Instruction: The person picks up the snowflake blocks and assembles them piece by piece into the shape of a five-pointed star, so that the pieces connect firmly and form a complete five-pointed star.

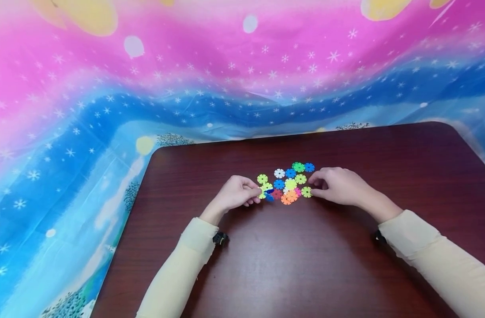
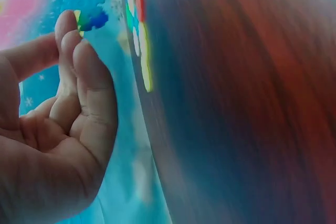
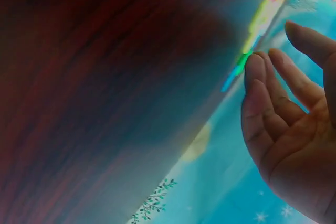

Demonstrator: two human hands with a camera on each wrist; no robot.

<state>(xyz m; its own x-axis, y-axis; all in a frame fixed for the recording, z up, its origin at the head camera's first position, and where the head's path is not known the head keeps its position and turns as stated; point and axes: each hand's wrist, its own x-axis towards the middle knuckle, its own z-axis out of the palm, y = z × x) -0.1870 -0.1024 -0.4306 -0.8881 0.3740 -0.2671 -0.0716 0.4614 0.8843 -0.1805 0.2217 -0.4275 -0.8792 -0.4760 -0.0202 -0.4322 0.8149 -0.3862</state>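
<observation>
Between thumb and fingers, my left hand [image 1: 239, 192] pinches a yellow-green notched disc [image 1: 262, 194]. A blue notched disc [image 2: 94, 20] is joined to it at an angle and sticks out past the fingertips in the left wrist view. My right hand [image 1: 339, 185] is at the right side of a loose group of such discs, its thumb and fingers apart with nothing between them. A lime disc [image 1: 306, 191] lies right by its thumb tip. Blue discs [image 1: 279, 184], a white disc [image 1: 280, 173], a green disc [image 1: 298, 167] and orange discs [image 1: 289, 197] make up the group.
The discs lie on a dark brown wooden table [image 1: 290, 260] with rounded corners. Behind its far edge hangs a pink and blue cloth [image 1: 210, 57] with snowflake prints. A dark band [image 1: 220, 239] sits at the left wrist.
</observation>
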